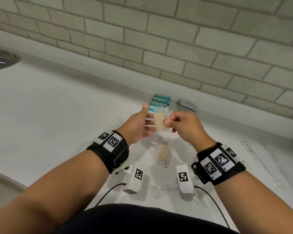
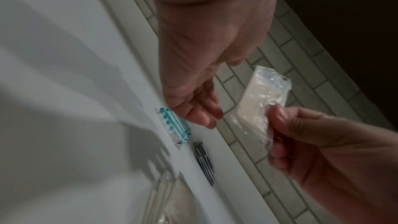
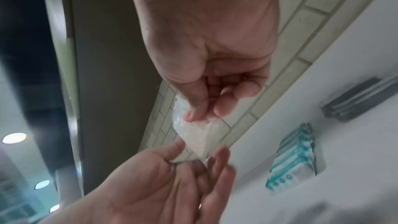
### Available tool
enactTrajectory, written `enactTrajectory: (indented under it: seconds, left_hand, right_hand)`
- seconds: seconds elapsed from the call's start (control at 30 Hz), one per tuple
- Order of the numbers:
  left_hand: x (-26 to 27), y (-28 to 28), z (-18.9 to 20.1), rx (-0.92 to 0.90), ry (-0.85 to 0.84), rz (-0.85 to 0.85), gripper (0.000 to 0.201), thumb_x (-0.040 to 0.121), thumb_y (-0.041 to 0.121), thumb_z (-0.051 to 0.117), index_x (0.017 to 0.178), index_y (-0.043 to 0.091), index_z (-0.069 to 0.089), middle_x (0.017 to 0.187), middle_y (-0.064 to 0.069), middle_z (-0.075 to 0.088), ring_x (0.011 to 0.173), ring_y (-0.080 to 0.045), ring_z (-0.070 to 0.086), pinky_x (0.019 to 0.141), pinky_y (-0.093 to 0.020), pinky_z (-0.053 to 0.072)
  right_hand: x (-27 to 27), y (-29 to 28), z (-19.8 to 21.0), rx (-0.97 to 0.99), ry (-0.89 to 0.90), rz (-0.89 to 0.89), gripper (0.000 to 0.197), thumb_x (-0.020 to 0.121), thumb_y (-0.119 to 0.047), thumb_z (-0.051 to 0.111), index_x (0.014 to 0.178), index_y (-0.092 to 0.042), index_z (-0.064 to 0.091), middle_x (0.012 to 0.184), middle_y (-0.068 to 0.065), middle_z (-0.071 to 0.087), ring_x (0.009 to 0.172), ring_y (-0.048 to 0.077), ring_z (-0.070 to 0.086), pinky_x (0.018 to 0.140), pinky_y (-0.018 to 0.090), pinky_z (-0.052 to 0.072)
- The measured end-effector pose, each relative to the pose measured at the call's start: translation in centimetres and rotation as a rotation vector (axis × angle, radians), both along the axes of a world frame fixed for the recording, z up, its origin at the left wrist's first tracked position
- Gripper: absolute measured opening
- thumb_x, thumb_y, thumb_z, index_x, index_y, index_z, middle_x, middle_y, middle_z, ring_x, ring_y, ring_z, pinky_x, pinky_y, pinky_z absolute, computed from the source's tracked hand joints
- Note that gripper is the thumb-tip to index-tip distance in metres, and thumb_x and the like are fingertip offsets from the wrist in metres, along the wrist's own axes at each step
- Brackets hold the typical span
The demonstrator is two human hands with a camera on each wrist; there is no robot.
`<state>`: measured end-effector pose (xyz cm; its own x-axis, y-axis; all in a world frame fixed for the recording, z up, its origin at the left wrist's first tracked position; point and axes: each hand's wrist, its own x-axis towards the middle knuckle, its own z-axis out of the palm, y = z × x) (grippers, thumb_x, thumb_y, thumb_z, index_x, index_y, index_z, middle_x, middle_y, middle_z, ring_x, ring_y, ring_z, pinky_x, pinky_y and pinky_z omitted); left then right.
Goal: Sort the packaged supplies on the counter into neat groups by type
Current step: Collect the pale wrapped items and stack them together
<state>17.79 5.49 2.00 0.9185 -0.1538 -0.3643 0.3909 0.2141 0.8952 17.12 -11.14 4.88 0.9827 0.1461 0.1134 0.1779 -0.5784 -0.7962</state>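
Right hand (image 1: 184, 126) pinching clear packet (image 1: 159, 119) by its near corner, raised above table (image 1: 57, 102). Left hand (image 1: 139, 126) flat, fingers straight, just left of packet. Teal packs (image 1: 161, 100) stacked far, by wall; grey packs (image 1: 187, 105) to their right. Another beige packet (image 1: 162, 153) lying near, below hands.

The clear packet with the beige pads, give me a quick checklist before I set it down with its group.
1. Right hand pinches the clear packet: ok.
2. Left hand open beside it, fingers at its lower end: ok.
3. Matching beige packets lie on the counter below: ok.
4. Teal packets grouped by the wall: ok.
5. Grey packets stacked apart: ok.
6. Packet seal intact: cannot tell.
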Motion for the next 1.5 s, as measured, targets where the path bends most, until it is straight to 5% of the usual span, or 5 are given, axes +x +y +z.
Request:
enactTrajectory:
  seconds: [0.13, 0.33, 1.0, 1.13, 1.5]
  left_hand:
    - [-0.8, -0.1, -0.9, -0.001, 0.109, -0.178, 0.046, 0.096, 0.052, 0.044, 0.105, 0.01, 0.061, 0.081, -0.003, 0.068, 0.064, -0.011, 0.065, 0.054, -0.021, 0.049]
    - [-0.4, -0.3, -1.2, -0.141, -0.111, -0.015, 0.015, 0.09, 0.003, 0.061, 0.104, 0.009, 0.064, 0.098, -0.008, 0.07, 0.083, -0.019, 0.068, 0.075, -0.031, 0.054]
    - [-0.8, -1.9, -3.4, 0.924, -0.109, -0.334, 0.039, 0.089, 0.043, 0.06, 0.103, 0.006, 0.06, 0.094, -0.009, 0.069, 0.079, -0.023, 0.066, 0.076, -0.034, 0.055]
    - [-1.3, -2.2, -4.3, 0.672, 0.183, -0.396, 0.029, 0.091, 0.035, 0.063, 0.087, 0.006, 0.061, 0.075, -0.009, 0.066, 0.06, -0.016, 0.064, 0.051, -0.022, 0.049]
    - [-1.1, -1.7, -4.9, 0.465, 0.233, -0.329, 0.017, 0.091, 0.019, 0.065, 0.083, 0.004, 0.06, 0.077, -0.009, 0.063, 0.065, -0.013, 0.061, 0.066, -0.023, 0.055]
  right_hand:
    - [0.2, -1.0, -0.6, -0.287, -0.494, 0.203, 0.005, 0.08, -0.011, 0.072, 0.077, -0.007, 0.073, 0.079, -0.008, 0.059, 0.08, 0.016, 0.056, 0.071, 0.022, 0.043]
    - [-0.3, -1.4, -1.2, -0.072, -0.077, 0.102, 0.029, 0.091, -0.014, 0.063, 0.119, -0.022, 0.066, 0.107, -0.01, 0.059, 0.081, 0.006, 0.058, 0.077, 0.015, 0.047]
    - [-0.6, -1.7, -4.8, -0.212, 0.547, -0.133, 0.022, 0.082, -0.016, 0.074, 0.082, -0.006, 0.055, 0.068, 0.017, 0.064, 0.055, 0.028, 0.059, 0.059, 0.038, 0.054]
    - [-0.9, -1.7, -6.1, -0.124, 0.78, -0.216, 0.029, 0.087, -0.026, 0.069, 0.075, -0.003, 0.056, 0.063, 0.012, 0.052, 0.048, 0.021, 0.048, 0.049, 0.028, 0.043]
    - [0.1, 0.5, -6.4, -0.096, 0.76, -0.218, 0.009, 0.083, -0.005, 0.068, 0.081, -0.004, 0.059, 0.076, 0.014, 0.057, 0.062, 0.023, 0.052, 0.054, 0.028, 0.041]
